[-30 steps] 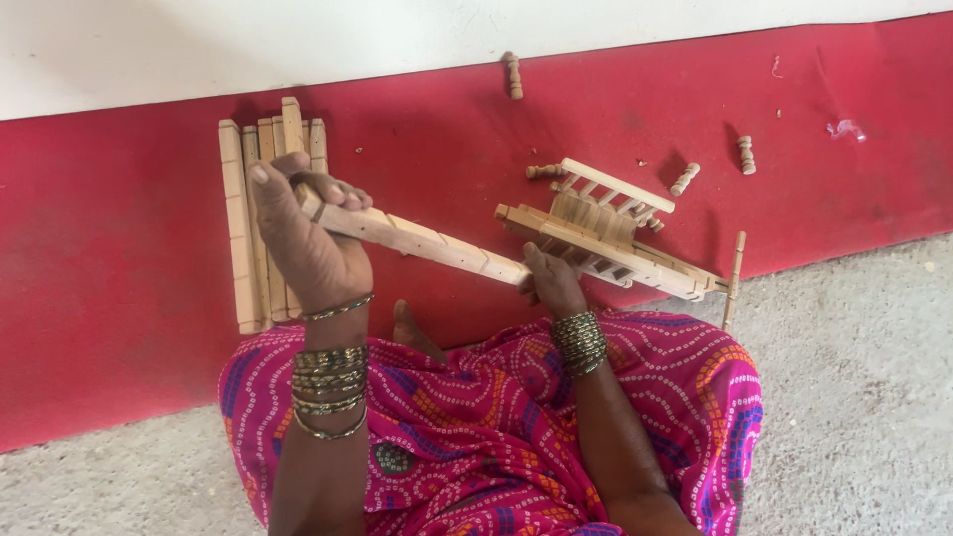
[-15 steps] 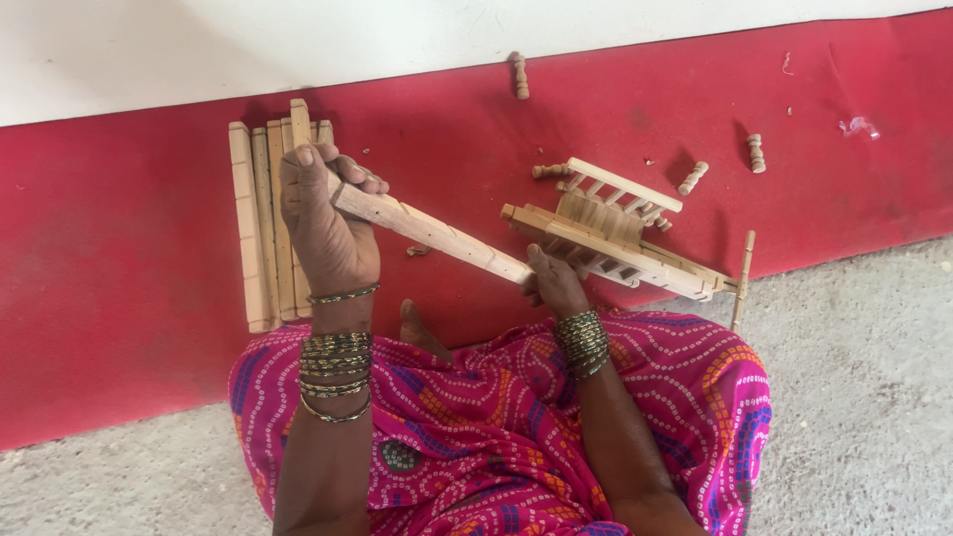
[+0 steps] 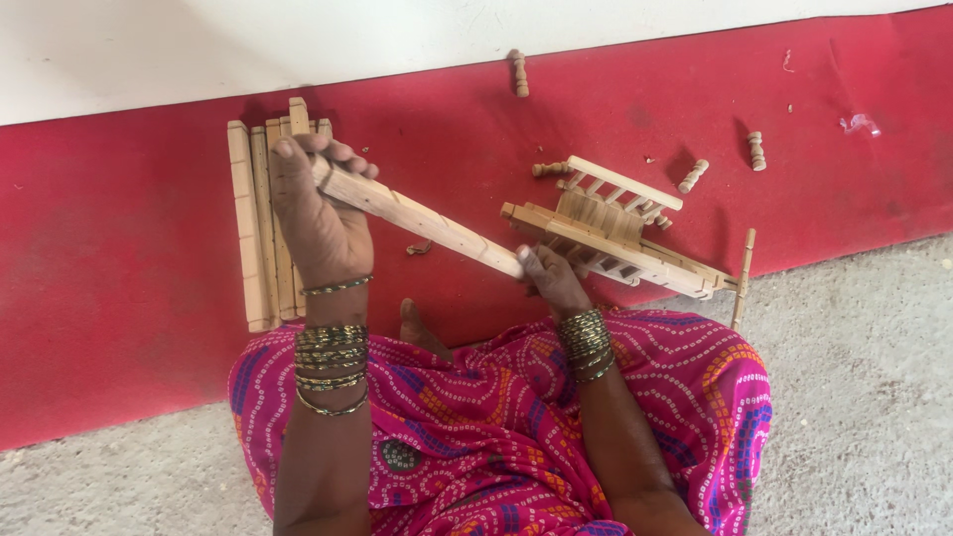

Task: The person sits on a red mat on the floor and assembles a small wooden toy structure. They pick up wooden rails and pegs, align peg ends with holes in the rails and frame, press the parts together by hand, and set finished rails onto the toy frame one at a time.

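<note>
Moved: left hand [image 3: 316, 213] has lifted the drilled wooden bar [image 3: 422, 218] higher | right hand [image 3: 549, 281] grips its lower end, above the red mat [image 3: 119, 248] | risk: bar may hit the slatted frame [image 3: 615, 233] near the mat's front edge.

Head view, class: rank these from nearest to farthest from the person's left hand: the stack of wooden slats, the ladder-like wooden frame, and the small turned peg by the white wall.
From the left hand:
1. Stack of wooden slats, directly beneath and left of the hand.
2. Ladder-like wooden frame, across to the right, by the right hand.
3. Small turned peg, up near the white wall; close to the frame in distance, slightly farther.
</note>
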